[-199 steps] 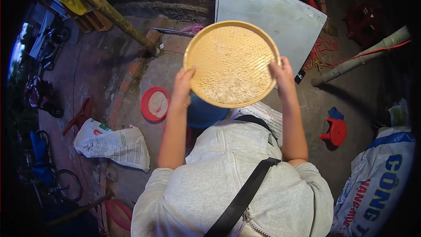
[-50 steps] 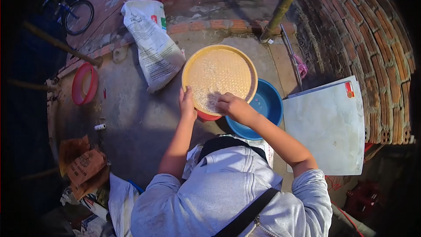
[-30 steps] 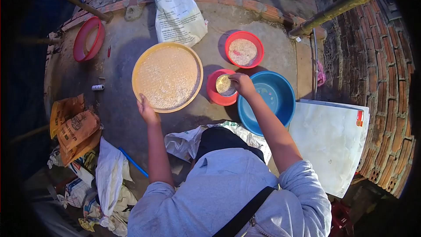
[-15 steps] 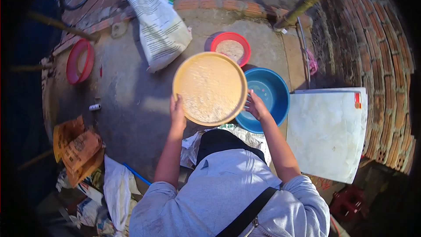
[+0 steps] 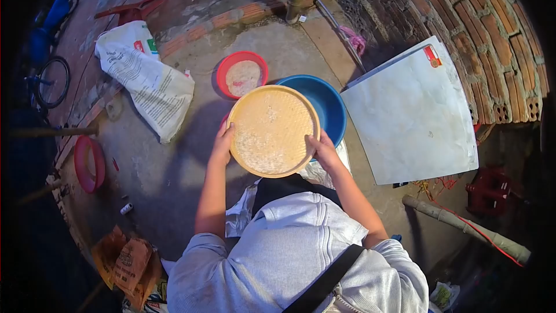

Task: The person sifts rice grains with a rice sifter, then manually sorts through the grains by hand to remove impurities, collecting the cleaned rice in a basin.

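in the head view, above the concrete floor (image 5: 174, 168), a round yellow tray (image 5: 273, 130) is held level between both hands. the left hand (image 5: 222, 142) has its grip clamped on the tray's left rim, the right hand (image 5: 322, 149) clamped on the right rim. pale grain lies thin across the tray, heaped thicker toward the near edge. just beyond the tray sit a red bowl (image 5: 242, 73) of grain and a blue basin (image 5: 321, 101), partly hidden under the tray. a white sack (image 5: 147, 81) lies well apart to the left, a pale board (image 5: 414, 113) leans on the brick wall (image 5: 480, 29) at right. bare floor stays open to the left.
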The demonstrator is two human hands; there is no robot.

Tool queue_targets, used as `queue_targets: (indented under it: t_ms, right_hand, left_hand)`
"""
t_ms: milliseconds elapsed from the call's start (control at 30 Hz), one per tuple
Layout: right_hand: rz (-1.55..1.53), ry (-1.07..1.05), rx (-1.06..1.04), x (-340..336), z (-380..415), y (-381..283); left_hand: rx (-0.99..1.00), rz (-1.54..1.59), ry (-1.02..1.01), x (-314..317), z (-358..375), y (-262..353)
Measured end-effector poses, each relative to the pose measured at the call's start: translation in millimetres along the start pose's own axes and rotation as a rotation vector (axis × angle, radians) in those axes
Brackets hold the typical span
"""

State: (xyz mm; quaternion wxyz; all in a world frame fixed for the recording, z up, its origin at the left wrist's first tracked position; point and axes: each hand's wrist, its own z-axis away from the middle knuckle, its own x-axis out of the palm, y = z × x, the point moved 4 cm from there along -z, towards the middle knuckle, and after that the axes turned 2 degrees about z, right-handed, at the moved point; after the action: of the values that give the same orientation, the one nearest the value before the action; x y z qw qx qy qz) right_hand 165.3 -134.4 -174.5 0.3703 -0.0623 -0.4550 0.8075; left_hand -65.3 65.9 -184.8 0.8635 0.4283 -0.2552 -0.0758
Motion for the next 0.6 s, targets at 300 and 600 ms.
queue_targets:
  t_ms: [300, 600]
  right_hand:
    - [-0.150, 0.233, -0.129, -87, -36, 14]
    - [-0.053, 0.068, 0.144, -74, -48, 67]
  left_hand:
    - [0.061, -0.077, 0.015, 81, 12, -68]
    - [-0.117, -0.046, 0.082, 24, -2, -94]
